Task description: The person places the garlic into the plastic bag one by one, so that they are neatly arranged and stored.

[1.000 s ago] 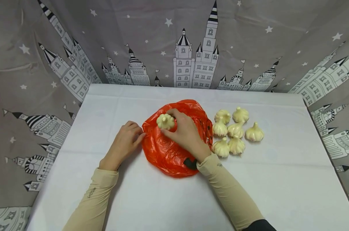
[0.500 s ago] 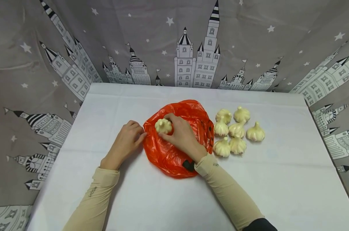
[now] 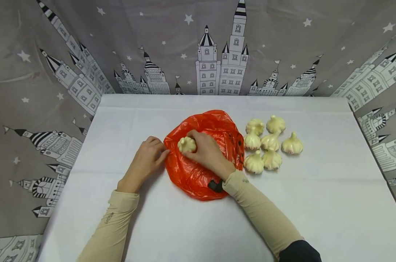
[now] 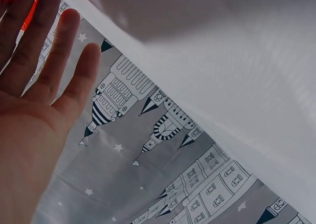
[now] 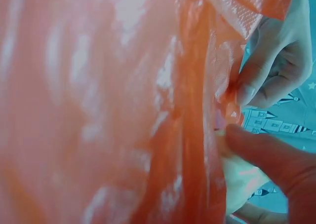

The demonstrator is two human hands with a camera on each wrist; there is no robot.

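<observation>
In the head view my right hand grips a pale garlic bulb between thumb and fingers, over the left half of a red plastic bag. Its stem points up and to the left. Beside the bag's left edge is my left hand, thumb and fingertips right at the rim. The right wrist view shows that hand pinching the crinkled plastic, with the garlic just below, partly behind the bag. Loosely extended fingers of the left hand appear in the left wrist view.
Several more garlic bulbs lie grouped just right of the bag. A white cloth covers the table. Behind and at the sides hangs a grey curtain printed with castles and stars. A black patch shows near the bag's front.
My right hand has brought the garlic bulb slightly leftward and nearer to me over the bag, and its stem has tilted to the left. The left hand stays at the bag's edge.
</observation>
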